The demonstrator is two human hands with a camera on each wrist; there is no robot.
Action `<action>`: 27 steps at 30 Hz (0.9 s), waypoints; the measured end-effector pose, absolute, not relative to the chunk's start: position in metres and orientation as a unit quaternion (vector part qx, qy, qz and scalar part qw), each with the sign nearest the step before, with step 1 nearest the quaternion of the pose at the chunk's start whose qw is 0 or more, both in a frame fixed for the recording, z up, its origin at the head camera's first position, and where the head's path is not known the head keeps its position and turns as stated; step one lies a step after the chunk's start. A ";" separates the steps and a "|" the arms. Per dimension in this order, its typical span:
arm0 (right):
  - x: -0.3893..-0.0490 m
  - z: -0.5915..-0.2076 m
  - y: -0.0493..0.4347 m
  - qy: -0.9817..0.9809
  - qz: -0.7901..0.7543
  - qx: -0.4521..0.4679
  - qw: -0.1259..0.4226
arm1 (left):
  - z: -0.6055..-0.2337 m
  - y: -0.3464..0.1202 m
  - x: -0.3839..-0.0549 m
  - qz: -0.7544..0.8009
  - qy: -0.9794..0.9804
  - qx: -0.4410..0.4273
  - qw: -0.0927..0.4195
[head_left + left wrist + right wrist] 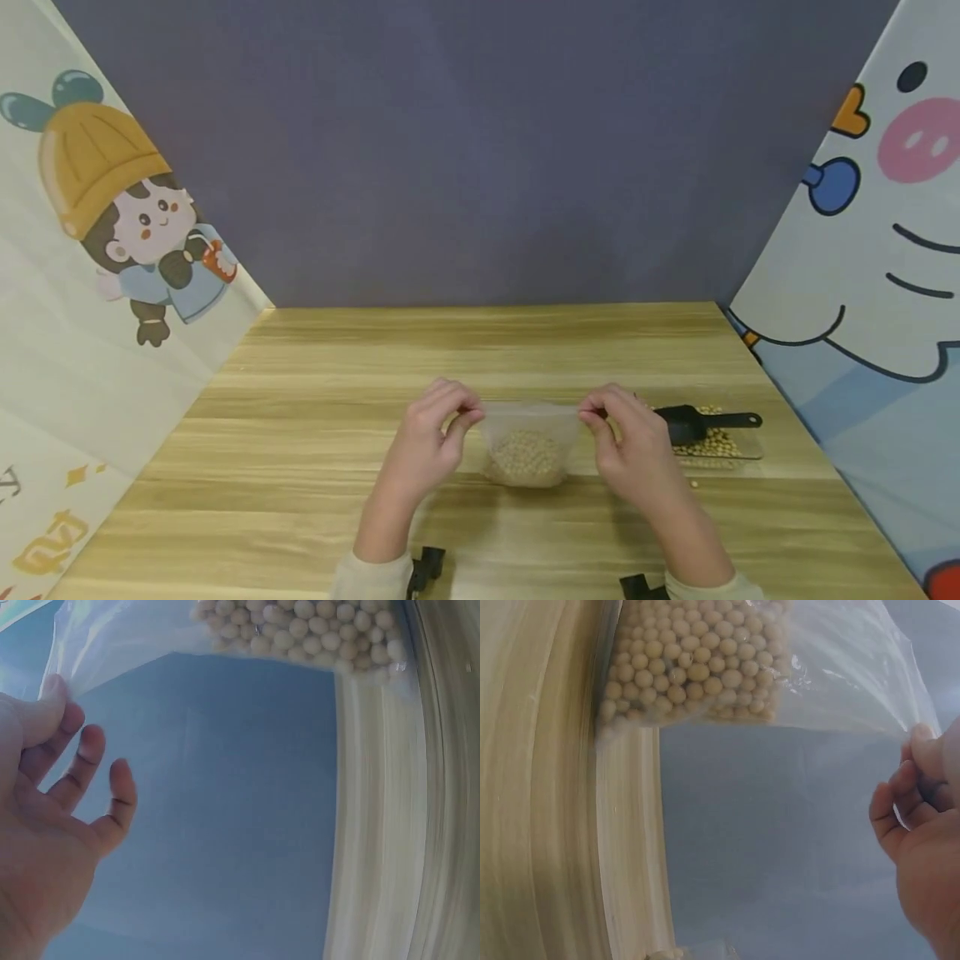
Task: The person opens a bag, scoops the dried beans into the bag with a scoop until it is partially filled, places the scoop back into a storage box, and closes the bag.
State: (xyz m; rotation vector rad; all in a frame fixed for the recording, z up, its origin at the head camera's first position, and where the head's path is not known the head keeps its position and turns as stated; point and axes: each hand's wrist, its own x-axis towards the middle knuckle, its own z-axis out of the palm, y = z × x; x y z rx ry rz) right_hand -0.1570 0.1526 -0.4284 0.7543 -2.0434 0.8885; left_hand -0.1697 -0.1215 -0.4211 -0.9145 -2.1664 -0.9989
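A clear plastic bag [528,450] with a heap of pale round soybeans [697,671] in its lower part stands upright at the middle of the table. My left hand [433,425] pinches the bag's top left corner between thumb and forefinger; its other fingers are loosely bent in the left wrist view. At the opposite top corner, my right hand [628,437] pinches the bag's edge the same way. Between the two hands the top edge is stretched nearly straight. The beans bulge against the film in both wrist views.
Right of my right hand, a clear shallow tray [750,457] holds more soybeans, with a black scoop [686,423] lying across it. One loose bean [694,484] lies on the wooden table [300,500] in front of the tray. A dark panel [480,167] rises behind the table.
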 end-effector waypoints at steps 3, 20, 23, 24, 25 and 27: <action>-0.157 -0.429 0.152 -0.805 0.362 0.302 0.360 | -0.420 -0.123 -0.168 -0.383 -0.823 -0.327 0.261; -0.160 -0.433 0.140 -0.756 0.420 0.333 0.374 | -0.420 -0.114 -0.164 -0.385 -0.824 -0.329 0.254; -0.160 -0.434 0.141 -0.748 0.428 0.333 0.382 | -0.421 -0.112 -0.162 -0.391 -0.824 -0.325 0.248; -0.160 -0.435 0.142 -0.750 0.432 0.331 0.377 | -0.421 -0.112 -0.162 -0.395 -0.826 -0.323 0.241; -0.160 -0.436 0.143 -0.754 0.432 0.328 0.370 | -0.421 -0.111 -0.161 -0.397 -0.827 -0.322 0.235; -0.159 -0.436 0.144 -0.763 0.435 0.325 0.350 | -0.421 -0.111 -0.161 -0.400 -0.831 -0.318 0.220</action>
